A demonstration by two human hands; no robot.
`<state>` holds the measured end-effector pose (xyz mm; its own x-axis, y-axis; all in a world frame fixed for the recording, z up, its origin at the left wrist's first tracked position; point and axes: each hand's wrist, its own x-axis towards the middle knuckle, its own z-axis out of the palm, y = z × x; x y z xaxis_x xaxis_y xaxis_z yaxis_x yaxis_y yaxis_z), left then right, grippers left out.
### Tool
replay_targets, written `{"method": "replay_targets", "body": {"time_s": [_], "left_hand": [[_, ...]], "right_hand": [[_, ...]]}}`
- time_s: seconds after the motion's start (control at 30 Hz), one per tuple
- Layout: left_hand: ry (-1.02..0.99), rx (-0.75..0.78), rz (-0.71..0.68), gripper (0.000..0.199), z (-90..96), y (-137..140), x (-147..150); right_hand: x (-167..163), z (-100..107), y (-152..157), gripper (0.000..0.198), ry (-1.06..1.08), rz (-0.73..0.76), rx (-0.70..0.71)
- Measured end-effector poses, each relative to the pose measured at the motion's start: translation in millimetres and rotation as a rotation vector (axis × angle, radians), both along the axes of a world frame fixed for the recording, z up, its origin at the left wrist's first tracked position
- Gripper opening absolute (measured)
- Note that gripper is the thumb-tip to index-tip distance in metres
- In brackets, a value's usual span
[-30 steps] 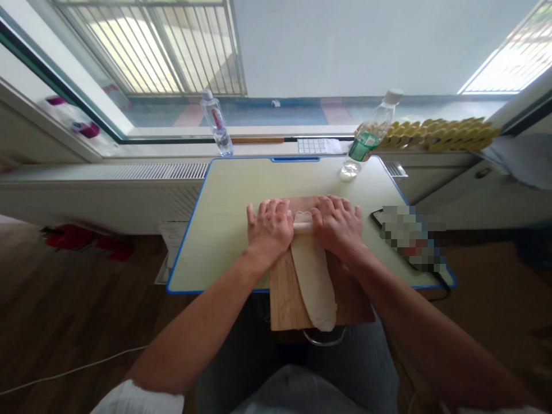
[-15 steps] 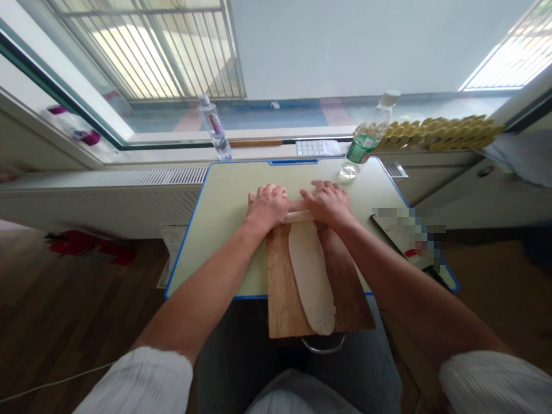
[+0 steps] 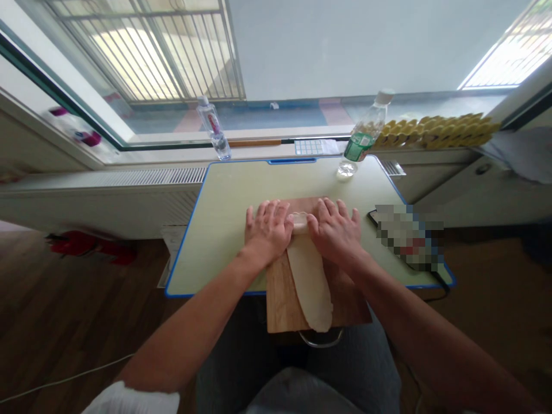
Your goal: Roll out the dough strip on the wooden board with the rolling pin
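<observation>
My left hand (image 3: 267,233) and right hand (image 3: 337,233) are bearing down on a slim, pale, cylindrical rolling pin (image 3: 300,227), which is lying crosswise near the far end of a brown rectangular wooden board (image 3: 282,299). On both hands the fingers are pointing away from me, gently bent and slightly apart, the thumbs facing each other with a short stretch of pin showing between. They are covering its ends, so I cannot tell how far they are closing around it. A long, flat, cream-coloured strip of dough (image 3: 309,282) is running lengthwise down the board, passing under the pin and ending at the board's near edge. I am probably keeping a hand at each end so the pressure is falling evenly.

The board is resting on a pale yellow-green, blue-rimmed table (image 3: 224,230) and jutting past it toward my lap (image 3: 356,356), presumably for easier reach. Beyond the board, to its right, a clear plastic bottle with a green label (image 3: 359,146) is standing; beyond it to the left, a slimmer clear bottle (image 3: 218,135). A blurred-out, dark-edged device (image 3: 403,238) is lying right of the board, and a wide window (image 3: 276,131) is letting in daylight beyond it.
</observation>
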<state>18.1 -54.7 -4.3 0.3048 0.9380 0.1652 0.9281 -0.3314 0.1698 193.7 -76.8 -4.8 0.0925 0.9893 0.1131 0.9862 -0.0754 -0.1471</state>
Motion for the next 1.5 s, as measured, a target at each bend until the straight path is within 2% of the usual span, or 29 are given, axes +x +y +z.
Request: {"method": "replay_targets", "body": {"time_s": [0.2,0.33,0.5,0.63,0.73,0.83,0.93,1.07,1.3,1.5], "left_hand": [[0.014,-0.029,0.012,0.053,6.9,48,8],[0.02,-0.069,-0.002,0.052,9.0,68,9],[0.026,-0.054,-0.012,0.051,7.1,60,10],[0.015,-0.033,-0.001,0.053,2.8,37,9],[0.015,-0.046,-0.013,0.057,-0.9,15,6],[0.02,-0.057,-0.036,0.061,-3.3,-4,3],[0.026,-0.065,-0.034,0.062,-3.7,-12,1],[0.036,-0.111,-0.004,0.063,-0.6,-5,1],[0.06,-0.136,0.03,0.062,6.8,29,6],[0.047,-0.145,0.027,0.06,3.7,60,6]], "right_hand": [[8,0,57,0.068,0.042,0.042,-0.038],[12,1,78,0.07,0.085,0.039,-0.094],[10,0,66,0.067,0.051,0.04,-0.062],[5,2,39,0.064,0.023,0.042,-0.011],[3,6,22,0.064,0.022,0.058,-0.041],[2,9,17,0.064,0.042,0.063,-0.1],[1,7,19,0.062,0.058,0.045,-0.053],[0,3,27,0.06,0.074,0.044,0.048],[4,3,60,0.058,0.111,0.052,0.023],[4,4,91,0.059,0.123,0.042,0.071]]}}
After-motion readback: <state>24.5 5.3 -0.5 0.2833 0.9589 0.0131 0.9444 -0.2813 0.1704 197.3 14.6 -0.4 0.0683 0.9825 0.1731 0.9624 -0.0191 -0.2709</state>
